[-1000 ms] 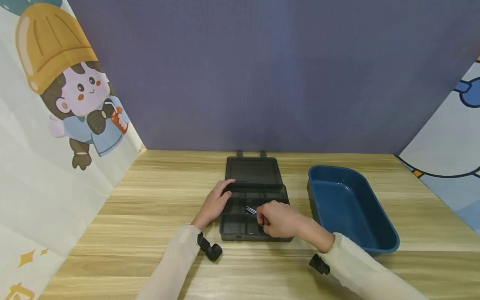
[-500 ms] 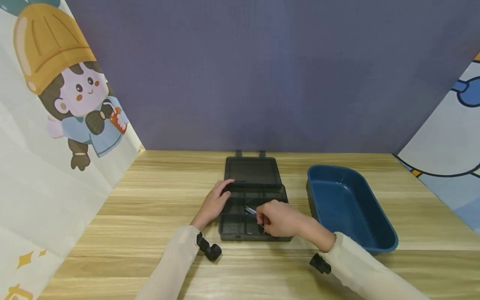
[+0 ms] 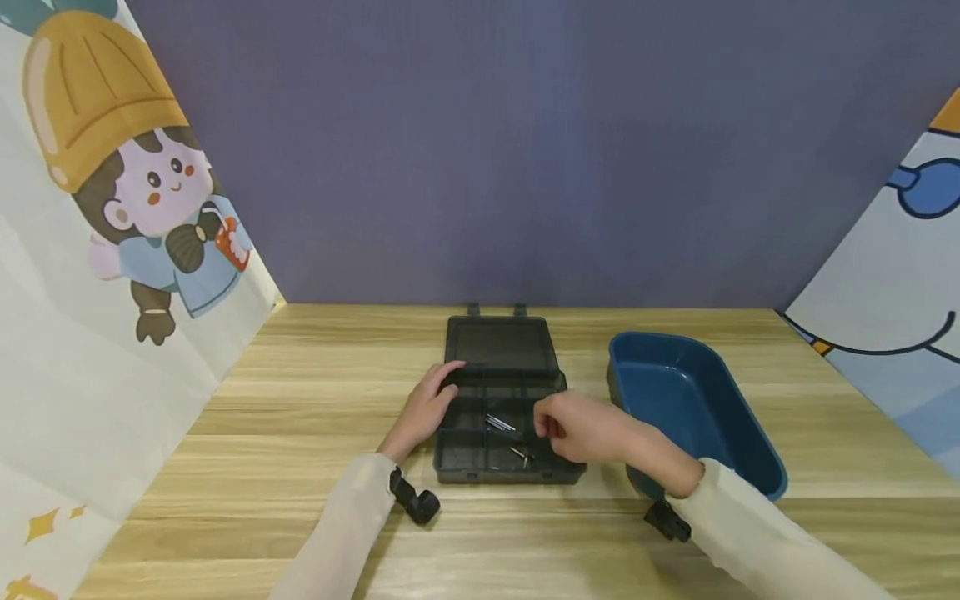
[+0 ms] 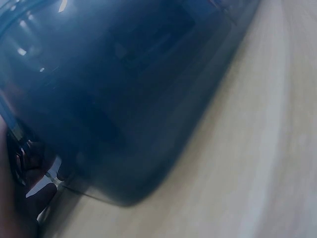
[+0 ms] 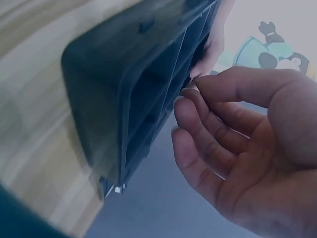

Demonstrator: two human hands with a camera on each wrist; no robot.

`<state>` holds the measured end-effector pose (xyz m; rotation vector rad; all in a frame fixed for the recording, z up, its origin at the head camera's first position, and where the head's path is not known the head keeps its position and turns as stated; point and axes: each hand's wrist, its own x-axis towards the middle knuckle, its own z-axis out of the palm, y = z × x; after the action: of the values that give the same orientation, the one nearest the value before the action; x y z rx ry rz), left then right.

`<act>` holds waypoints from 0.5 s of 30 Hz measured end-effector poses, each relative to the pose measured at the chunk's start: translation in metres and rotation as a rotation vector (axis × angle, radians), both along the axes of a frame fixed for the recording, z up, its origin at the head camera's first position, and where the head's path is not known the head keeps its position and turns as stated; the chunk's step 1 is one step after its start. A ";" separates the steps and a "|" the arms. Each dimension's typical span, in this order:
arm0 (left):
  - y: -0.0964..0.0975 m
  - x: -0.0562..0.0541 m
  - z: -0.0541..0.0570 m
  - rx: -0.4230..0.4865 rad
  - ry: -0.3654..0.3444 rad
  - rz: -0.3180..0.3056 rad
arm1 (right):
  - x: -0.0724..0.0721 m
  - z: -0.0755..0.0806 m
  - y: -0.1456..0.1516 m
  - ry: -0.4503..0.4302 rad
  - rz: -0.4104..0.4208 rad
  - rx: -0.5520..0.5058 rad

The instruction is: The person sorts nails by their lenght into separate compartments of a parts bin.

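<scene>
A dark translucent compartment box lies on the table with its lid laid back. Along its left side rests my left hand, thumb and forefinger extended over the rim. Above the box's right side is my right hand, with loosely curled fingers; in the right wrist view the thumb tip meets the forefinger and nothing shows between them. One middle compartment contains several thin silver nail-like rods. In a front compartment lie a few small metal pieces resembling screws. The box wall fills much of the left wrist view.
A blue basin stands right of the box, below the right forearm. Wood-grain table extends around both. A purple-grey panel rises behind, with printed sheets at the sides.
My right hand has lifted from the front compartment and moved right, leaving the small metal pieces in view there. My left hand stays on the box's left side. The view has shifted slightly.
</scene>
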<state>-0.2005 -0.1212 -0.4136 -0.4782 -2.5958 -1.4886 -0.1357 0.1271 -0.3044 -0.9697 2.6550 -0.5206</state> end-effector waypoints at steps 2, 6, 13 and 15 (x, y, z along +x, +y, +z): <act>0.000 0.000 0.001 0.003 -0.003 -0.001 | 0.000 0.003 0.006 0.022 -0.018 0.017; 0.001 0.001 0.003 0.008 -0.005 -0.001 | 0.000 0.009 0.019 0.072 -0.044 0.039; 0.001 0.001 0.001 0.002 -0.003 -0.002 | -0.003 0.015 0.045 0.104 -0.080 0.042; 0.001 0.000 0.000 0.002 -0.001 0.000 | -0.005 0.015 0.052 0.100 -0.083 0.037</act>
<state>-0.2003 -0.1206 -0.4135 -0.4772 -2.5953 -1.4917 -0.1404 0.1789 -0.2890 -0.8999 2.7935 -0.4496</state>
